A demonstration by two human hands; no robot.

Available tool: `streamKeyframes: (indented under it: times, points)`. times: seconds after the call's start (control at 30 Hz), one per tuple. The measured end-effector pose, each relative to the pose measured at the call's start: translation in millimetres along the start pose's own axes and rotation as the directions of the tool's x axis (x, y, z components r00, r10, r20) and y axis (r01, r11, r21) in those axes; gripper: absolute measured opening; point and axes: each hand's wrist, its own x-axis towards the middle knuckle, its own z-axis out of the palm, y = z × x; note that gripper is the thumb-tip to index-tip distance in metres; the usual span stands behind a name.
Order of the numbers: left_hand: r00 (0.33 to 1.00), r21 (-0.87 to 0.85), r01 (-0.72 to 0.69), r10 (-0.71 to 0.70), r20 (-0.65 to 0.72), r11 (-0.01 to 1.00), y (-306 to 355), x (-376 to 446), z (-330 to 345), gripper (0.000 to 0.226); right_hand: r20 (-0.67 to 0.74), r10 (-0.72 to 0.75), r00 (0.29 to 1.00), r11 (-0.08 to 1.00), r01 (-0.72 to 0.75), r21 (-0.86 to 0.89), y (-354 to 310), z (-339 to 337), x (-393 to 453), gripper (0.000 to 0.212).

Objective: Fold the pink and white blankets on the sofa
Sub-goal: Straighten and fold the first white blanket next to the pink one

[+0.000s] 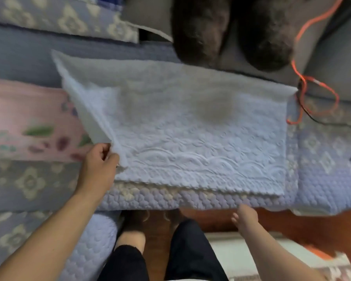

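The white quilted blanket (pixel 201 138) lies folded in a rectangle on the sofa seat (pixel 190 199), its near edge along the seat's front. My left hand (pixel 98 159) pinches the blanket's near left corner, where a fold of the top layer is lifted. To the left lies the pink blanket (pixel 28 120) with leaf and flower prints, flat on the seat. My right hand (pixel 246 218) hangs below the seat's front edge, fingers loosely apart, holding nothing and just short of the sofa cover.
A dark furry cushion or animal (pixel 231 31) rests at the back of the sofa. An orange cable (pixel 310 82) loops at the blanket's far right corner. My legs and feet (pixel 130 242) stand on a wooden floor (pixel 282 224) beside a light rug.
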Motion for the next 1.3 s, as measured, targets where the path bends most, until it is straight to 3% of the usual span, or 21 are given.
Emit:
streamKeyframes:
  times: [0.07,0.17,0.3,0.53,0.67,0.77,0.87,0.97,1.0,1.07,1.17,1.3]
  points:
    - [0.996,0.019,-0.046,0.044,0.073,0.999,7,-8,41,0.009,0.067,0.024,0.997,0.97,-0.039,0.239,-7,-11,20,0.041]
    - [0.977,0.008,-0.09,0.087,0.194,0.996,17,-21,101,0.013,0.138,0.021,0.99,0.903,-0.078,0.422,-22,-25,53,0.042]
    - [0.95,0.038,-0.044,0.03,0.31,0.998,20,-38,175,0.018,0.196,0.039,0.98,0.77,-0.154,0.619,-44,-46,92,0.051]
    - [0.978,0.028,0.092,-0.096,0.187,0.995,13,-43,238,0.031,0.344,-0.03,0.938,0.537,-0.276,0.797,-78,-74,137,0.054]
    - [0.983,-0.004,0.126,-0.125,0.133,0.992,16,-52,240,0.029,0.4,-0.016,0.916,0.455,-0.349,0.819,-82,-93,139,0.022]
    - [0.986,-0.12,0.162,-0.156,0.057,0.979,25,-54,221,0.026,0.452,-0.113,0.885,0.366,-0.386,0.847,-85,-105,125,0.028]
    - [0.989,-0.233,0.109,-0.129,-0.072,0.966,43,-61,185,0.029,0.337,-0.285,0.897,0.364,-0.224,0.904,-101,-118,85,0.037]
    - [0.983,-0.237,0.047,-0.088,-0.164,0.97,69,-80,140,0.028,0.094,-0.424,0.901,0.498,0.145,0.855,-112,-124,-2,0.018]
    - [0.983,-0.23,0.026,-0.067,-0.172,0.973,80,-89,125,0.029,0.047,-0.501,0.864,0.527,0.262,0.809,-113,-122,-39,0.013]
    - [0.982,-0.227,-0.032,-0.012,-0.188,0.973,104,-109,101,0.03,0.004,-0.692,0.722,0.52,0.494,0.696,-114,-110,-115,0.012]
    - [0.988,-0.267,-0.101,0.064,-0.143,0.959,145,-141,73,0.025,0.048,-0.915,0.4,0.355,0.745,0.565,-104,-85,-221,0.023]
    - [0.983,-0.299,-0.181,0.185,-0.014,0.937,183,-185,37,0.019,0.095,-0.994,0.054,0.087,0.913,0.399,-67,-67,-335,0.034]
